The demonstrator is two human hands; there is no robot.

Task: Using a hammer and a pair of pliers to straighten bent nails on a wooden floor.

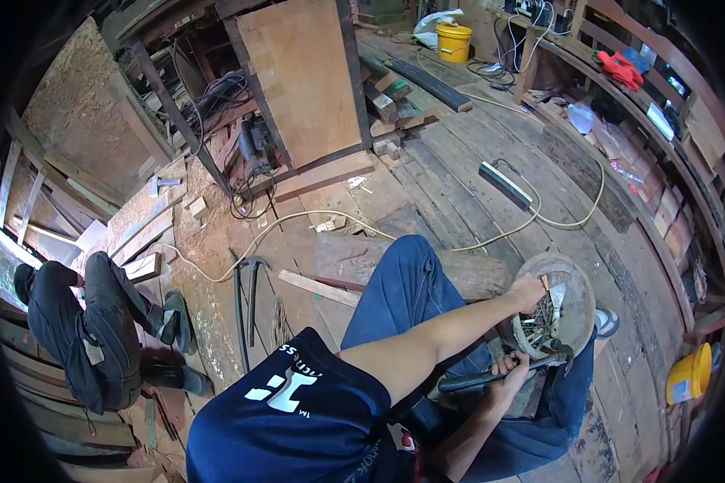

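My left hand (528, 291) reaches out over my blue-jeaned knee, fingers curled on the near rim of a round metal bowl (580, 310). The bowl sits tilted by my leg and holds several rusty nails (541, 322). My right hand (511, 372) lies lower, closed around the dark handle of a hammer (475, 380). The hammer's head rests at the bowl's bottom edge. Whether my left fingers also pinch a nail is not clear.
Another person in black clothes (89, 326) sits on the plank floor at the left. A curved crowbar (245, 298), a wood strip (318, 287), a power strip (505, 185) with its cable, a wooden cabinet (302, 80) and yellow buckets (454, 40) (689, 375) stand around.
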